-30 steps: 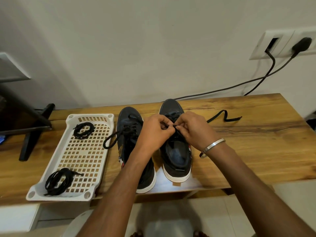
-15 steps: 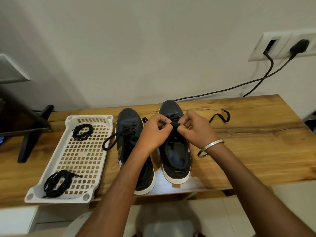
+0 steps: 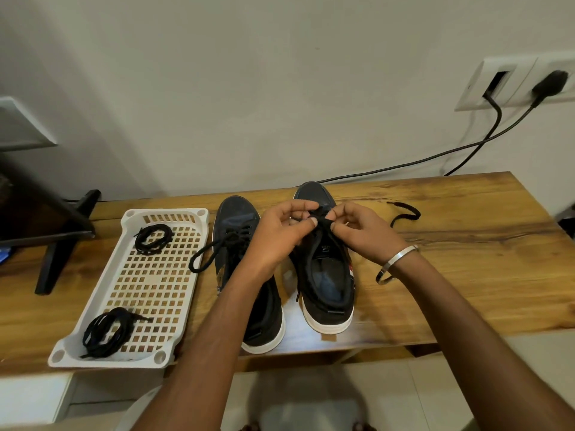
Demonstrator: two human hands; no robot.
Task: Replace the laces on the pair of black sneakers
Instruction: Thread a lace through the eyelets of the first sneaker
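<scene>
Left hand (image 3: 277, 237): fingers curled, pinching the black lace (image 3: 322, 219) over the right sneaker (image 3: 323, 269)
Right hand (image 3: 361, 233): fingers curled, pinching the same lace
Tray (image 3: 93, 309): two coiled lace bundles, one far (image 3: 153, 238), one near (image 3: 107, 332)
Sneakers: on the table (image 3: 466, 275), side by side, toes pointing far; left sneaker (image 3: 239, 231) laced

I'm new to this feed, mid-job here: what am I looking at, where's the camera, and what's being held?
There is no machine: a person works with bare hands, filmed from a head-worn camera looking down. On the wooden table stand two black sneakers, the left sneaker and right sneaker, beside a white tray holding two coiled lace bundles. The left hand and right hand both pinch a black lace over the right sneaker. Its loose end lies on the table.
</scene>
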